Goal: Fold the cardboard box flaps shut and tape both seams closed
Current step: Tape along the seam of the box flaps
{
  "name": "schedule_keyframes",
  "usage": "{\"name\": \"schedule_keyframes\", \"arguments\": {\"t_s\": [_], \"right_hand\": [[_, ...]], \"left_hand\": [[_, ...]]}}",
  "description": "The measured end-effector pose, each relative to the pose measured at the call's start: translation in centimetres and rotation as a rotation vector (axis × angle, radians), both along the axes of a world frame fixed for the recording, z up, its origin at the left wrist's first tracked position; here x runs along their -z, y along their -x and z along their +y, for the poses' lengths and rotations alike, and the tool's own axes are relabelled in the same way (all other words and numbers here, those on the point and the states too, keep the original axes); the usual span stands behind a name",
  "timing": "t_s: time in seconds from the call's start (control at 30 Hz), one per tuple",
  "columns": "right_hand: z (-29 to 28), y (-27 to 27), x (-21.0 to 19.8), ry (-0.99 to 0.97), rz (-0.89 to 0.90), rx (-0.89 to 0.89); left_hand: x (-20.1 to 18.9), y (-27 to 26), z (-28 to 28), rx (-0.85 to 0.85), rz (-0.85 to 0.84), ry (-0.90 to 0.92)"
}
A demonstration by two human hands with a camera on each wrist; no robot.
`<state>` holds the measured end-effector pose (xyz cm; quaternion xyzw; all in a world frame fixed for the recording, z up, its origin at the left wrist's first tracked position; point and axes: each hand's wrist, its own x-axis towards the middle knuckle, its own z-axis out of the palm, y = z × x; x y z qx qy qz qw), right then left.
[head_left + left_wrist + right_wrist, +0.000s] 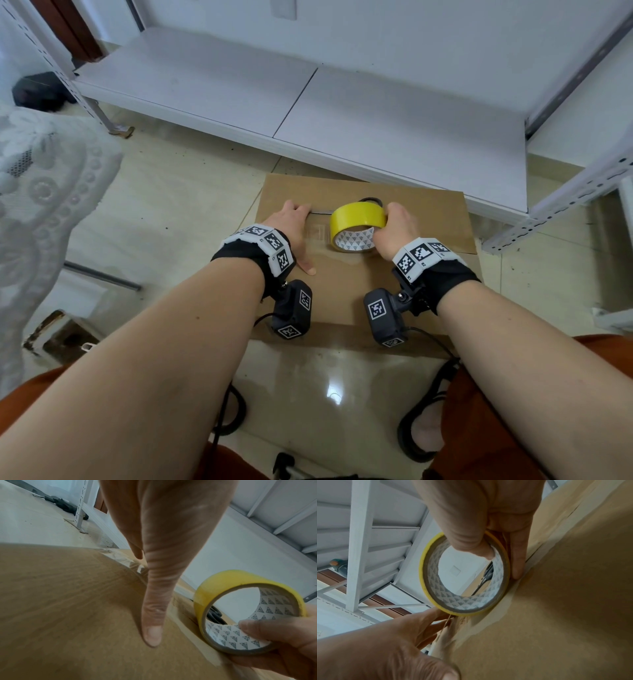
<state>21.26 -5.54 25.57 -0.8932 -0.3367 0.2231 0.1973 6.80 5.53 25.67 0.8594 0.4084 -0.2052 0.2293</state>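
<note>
Far left stands a white lace-covered object (41, 192), and beside it a dark bag (37, 92) lies on the floor by the leg of a white metal shelf (239, 92) that runs across the back.

The cardboard box (428, 222) sits on the tiled floor (171, 205) in front of that shelf, between the person's knees, with its top flaps folded down flat. A strip of clear tape (120, 557) already lies along the seam on the box's left part.

The left hand (294, 229) lies flat on the box top with its fingers stretched out and relaxed, pressing the tape end down at the seam; its thumb (152, 622) points straight along the cardboard. It grasps nothing.

Just to its right, the roll of yellow tape (358, 222) stands on edge on the box top, over the seam. Its inner core is white with a pattern of small grey triangles.

The right hand (397, 229) grips that roll: the thumb (471, 539) hooks inside the core and the fingers (518, 555) wrap the outer side, one fingertip touching the cardboard next to the seam.

Behind the roll, a pair of black-handled scissors (371, 200) lies on the box top, partly hidden. Both wrists wear black bands with square printed markers.
</note>
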Motion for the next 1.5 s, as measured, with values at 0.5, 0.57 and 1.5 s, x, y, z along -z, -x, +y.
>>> {"name": "schedule_keyframes", "arguments": {"t_s": [0.5,0.57,1.5], "right_hand": [[-1.0,-1.1,-0.4,-0.005,-0.043,0.035],[-1.1,-1.0,-0.2,-0.006,-0.040,0.043],[-1.8,-1.6,0.7,-0.039,0.055,0.080]], "left_hand": [[-0.3,-0.2,-0.5,0.026,0.010,-0.025],[-0.1,-0.3,-0.7,0.062,0.003,-0.031],[0.9,-2.6,-2.0,0.087,-0.018,-0.125]]}}
